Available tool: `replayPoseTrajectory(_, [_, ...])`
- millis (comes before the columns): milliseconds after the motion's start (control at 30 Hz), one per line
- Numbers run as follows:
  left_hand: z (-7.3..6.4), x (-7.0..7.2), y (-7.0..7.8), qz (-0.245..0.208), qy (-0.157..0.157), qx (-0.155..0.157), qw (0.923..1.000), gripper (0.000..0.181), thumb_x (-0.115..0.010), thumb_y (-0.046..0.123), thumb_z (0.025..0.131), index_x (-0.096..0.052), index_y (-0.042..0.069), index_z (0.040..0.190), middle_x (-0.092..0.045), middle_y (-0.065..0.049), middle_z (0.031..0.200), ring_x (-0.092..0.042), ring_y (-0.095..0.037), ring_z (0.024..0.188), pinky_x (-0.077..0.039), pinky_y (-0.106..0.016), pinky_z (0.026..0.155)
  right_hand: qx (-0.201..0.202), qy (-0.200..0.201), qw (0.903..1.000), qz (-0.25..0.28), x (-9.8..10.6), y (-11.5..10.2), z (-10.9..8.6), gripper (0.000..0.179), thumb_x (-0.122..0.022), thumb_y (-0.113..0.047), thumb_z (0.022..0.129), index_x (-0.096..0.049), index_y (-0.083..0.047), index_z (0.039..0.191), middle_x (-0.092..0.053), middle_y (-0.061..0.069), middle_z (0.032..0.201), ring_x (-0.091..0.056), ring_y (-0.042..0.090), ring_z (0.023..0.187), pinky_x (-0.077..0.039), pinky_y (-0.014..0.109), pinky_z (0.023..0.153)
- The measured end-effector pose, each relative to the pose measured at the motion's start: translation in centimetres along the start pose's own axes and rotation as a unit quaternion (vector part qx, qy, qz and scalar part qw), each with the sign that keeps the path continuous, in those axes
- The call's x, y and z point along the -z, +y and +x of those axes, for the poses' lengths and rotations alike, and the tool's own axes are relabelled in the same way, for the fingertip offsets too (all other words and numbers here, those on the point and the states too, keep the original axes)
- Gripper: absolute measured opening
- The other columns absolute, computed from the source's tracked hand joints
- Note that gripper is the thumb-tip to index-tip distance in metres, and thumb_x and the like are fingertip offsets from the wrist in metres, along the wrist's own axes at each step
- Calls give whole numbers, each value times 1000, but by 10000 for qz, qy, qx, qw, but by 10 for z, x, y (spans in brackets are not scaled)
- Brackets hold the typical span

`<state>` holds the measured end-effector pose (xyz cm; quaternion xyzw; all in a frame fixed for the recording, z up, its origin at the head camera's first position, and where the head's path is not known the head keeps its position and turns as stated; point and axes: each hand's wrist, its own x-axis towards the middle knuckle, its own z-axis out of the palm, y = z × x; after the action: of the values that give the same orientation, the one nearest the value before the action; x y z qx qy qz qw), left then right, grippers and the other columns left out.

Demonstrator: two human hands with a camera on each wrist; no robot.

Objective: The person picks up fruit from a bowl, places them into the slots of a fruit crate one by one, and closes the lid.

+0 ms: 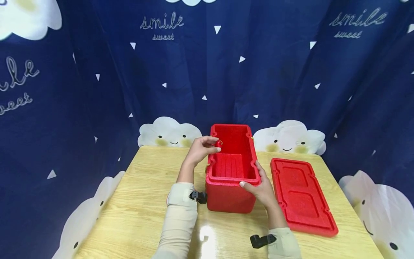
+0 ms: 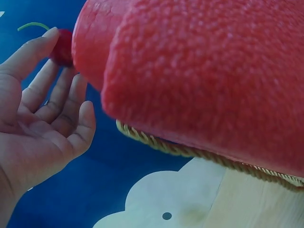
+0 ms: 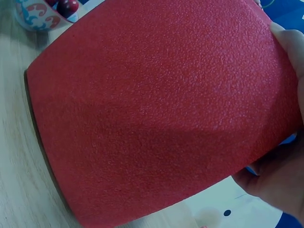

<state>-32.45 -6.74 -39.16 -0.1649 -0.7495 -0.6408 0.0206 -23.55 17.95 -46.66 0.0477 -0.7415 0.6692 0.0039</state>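
Observation:
My left hand [image 1: 199,151] pinches a red cherry [image 2: 62,51] between thumb and fingertips, its green stem [image 2: 33,24] sticking out. In the head view the cherry is over the left rim of a red foam box [image 1: 230,198], which stands uncovered on the table. Ribbed grooves mark the box floor [image 1: 228,165]. With the thumb on the near rim and the fingers along the right side, my right hand [image 1: 266,190] grips the box's near right corner.
The red lid [image 1: 304,196] lies flat to the right of the box. A patterned bowl [image 3: 35,16] with dark red cherries [image 3: 67,7] shows in the right wrist view. Yellow cord [image 2: 161,148] runs along the box's side. A blue curtain [image 1: 207,72] hangs behind the wooden table [image 1: 139,201].

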Motion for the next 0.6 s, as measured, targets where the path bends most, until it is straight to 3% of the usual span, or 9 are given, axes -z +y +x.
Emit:
replayPoseTrajectory(233, [10,-6,1,209,-386,196,9988,40,-75,7,76,-65,2,114,-64,-12,102,-60,-25,89,-51,-31,75,-28,-62,10000,13,-4,-25,-11,98,-77,-12,74,-14,-14,149,-31,19,142,-34,40,124,-48,42,83])
replayPoseTrajectory(367, [16,-8,4,500,-616,351,9962,39,-76,9,75,-66,5,113,-65,-7,100,-60,-22,89,-52,-31,75,-7,-69,10000,-57,-5,-29,-12,98,-77,-14,74,-14,-14,149,-30,19,143,-34,40,124,-49,41,83])
replayPoseTrajectory(600, [25,-7,9,580,-1105,720,9896,37,-76,10,75,-66,4,111,-67,-8,100,-61,-21,88,-52,-33,75,-69,-84,9999,-76,-5,-29,-12,98,-77,-13,74,-14,-13,149,-30,19,143,-35,39,123,-48,41,84])
